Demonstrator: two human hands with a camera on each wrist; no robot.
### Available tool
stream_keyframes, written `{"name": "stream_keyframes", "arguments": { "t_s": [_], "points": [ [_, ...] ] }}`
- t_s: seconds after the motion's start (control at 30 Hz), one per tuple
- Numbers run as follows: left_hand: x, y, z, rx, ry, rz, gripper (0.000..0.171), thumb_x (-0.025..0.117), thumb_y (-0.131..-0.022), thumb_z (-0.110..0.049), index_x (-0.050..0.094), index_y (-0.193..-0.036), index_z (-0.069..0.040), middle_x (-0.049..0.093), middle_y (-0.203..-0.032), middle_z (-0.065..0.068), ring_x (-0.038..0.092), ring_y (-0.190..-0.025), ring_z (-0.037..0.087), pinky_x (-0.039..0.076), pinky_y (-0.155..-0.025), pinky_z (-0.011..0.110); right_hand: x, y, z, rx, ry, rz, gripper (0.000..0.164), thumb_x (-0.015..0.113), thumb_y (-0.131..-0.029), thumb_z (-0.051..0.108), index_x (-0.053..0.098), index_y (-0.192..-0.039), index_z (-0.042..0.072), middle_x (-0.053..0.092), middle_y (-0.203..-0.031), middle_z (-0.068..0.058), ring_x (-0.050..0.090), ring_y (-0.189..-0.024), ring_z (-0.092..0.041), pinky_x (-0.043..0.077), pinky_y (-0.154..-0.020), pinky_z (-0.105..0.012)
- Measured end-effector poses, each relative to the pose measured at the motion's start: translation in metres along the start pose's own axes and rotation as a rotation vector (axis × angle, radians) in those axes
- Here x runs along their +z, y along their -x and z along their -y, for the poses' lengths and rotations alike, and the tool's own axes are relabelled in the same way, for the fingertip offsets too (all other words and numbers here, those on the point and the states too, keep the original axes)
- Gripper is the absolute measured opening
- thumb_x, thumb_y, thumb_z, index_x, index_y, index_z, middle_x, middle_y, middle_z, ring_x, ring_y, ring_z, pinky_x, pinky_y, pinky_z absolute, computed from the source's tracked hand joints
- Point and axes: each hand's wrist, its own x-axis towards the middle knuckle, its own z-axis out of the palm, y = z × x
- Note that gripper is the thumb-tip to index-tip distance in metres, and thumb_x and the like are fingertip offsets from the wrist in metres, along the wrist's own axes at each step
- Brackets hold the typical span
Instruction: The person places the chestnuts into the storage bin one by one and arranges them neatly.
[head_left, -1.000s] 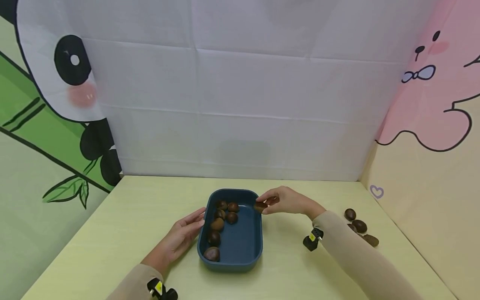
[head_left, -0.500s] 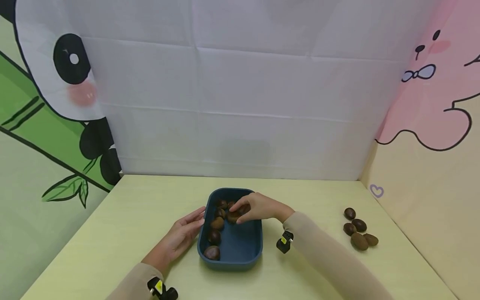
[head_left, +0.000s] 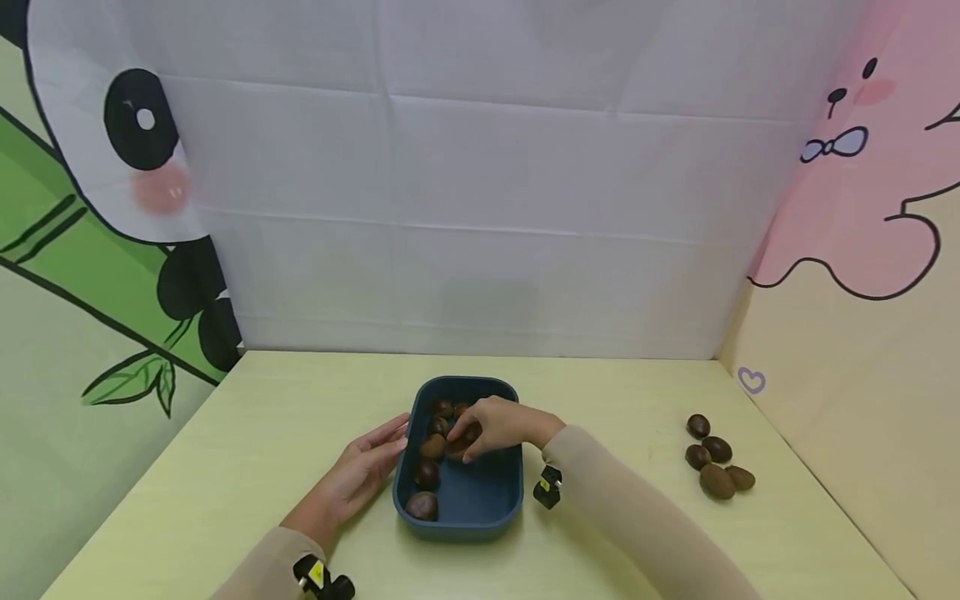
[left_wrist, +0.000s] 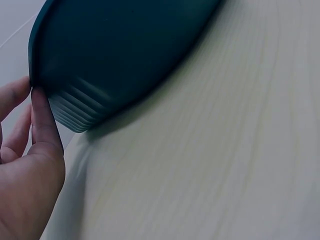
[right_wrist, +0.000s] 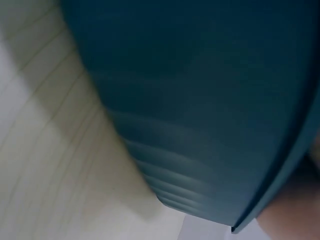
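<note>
A dark blue rectangular container stands on the table, with several brown chestnuts along its left side and far end. My right hand reaches over the right wall and pinches a chestnut low inside, beside the left-hand row. Part of that chestnut is hidden by the fingers. My left hand touches the container's left side; in the left wrist view its thumb and fingers lie fairly straight against the rim. The right wrist view shows mostly the outer wall, with a blurred bit of the right hand.
Several more chestnuts lie in a loose group on the table at the right. A white sheet hangs behind the table's far edge. Painted walls stand at both sides.
My right hand has carried the chestnut leftward over the container's right wall and down inside, then slightly nearer. The left hand has stayed at the container's side.
</note>
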Motion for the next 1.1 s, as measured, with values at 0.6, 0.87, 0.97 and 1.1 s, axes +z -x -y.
{"name": "stream_keyframes", "arguments": {
  "t_s": [0.6,0.87,0.97,1.1],
  "points": [
    [0.001,0.0,0.0,-0.004,0.023,-0.005,0.061,0.057,-0.101,-0.001,0.03,-0.156,0.0,0.045,-0.15,0.014,0.057,-0.123,0.009,0.044,-0.105,0.025,0.008,-0.004,-0.003,-0.017,0.058,-0.016,0.034,0.083,-0.086,0.02,0.075,-0.119,0.02,0.069,-0.109,0.008,0.06,-0.092,-0.004,0.05,-0.075,-0.016],
    [0.0,0.0,0.0,-0.001,0.026,0.001,0.061,0.057,-0.101,-0.001,0.03,-0.156,0.001,0.051,-0.144,0.009,0.057,-0.123,0.01,0.044,-0.105,0.025,0.002,0.002,0.0,-0.032,0.02,-0.031,0.036,0.082,-0.086,0.021,0.074,-0.121,0.016,0.069,-0.115,0.006,0.064,-0.099,-0.006,0.052,-0.082,-0.017],
    [0.0,0.0,0.0,0.0,0.033,0.002,0.062,0.057,-0.101,-0.001,0.03,-0.156,0.001,0.052,-0.142,0.008,0.057,-0.123,0.01,0.044,-0.105,0.025,-0.001,0.005,-0.001,-0.044,-0.007,-0.043,0.037,0.081,-0.087,0.021,0.073,-0.123,0.015,0.068,-0.117,0.006,0.064,-0.1,-0.006,0.052,-0.084,-0.018],
    [0.0,0.0,0.0,0.001,0.035,0.002,0.062,0.058,-0.1,-0.001,0.03,-0.156,0.001,0.053,-0.142,0.008,0.057,-0.122,0.009,0.045,-0.105,0.025,-0.008,0.013,-0.004,-0.054,-0.059,-0.063,0.037,0.079,-0.089,0.019,0.071,-0.124,0.014,0.067,-0.121,0.002,0.065,-0.103,-0.011,0.053,-0.086,-0.02]
  ]
}}
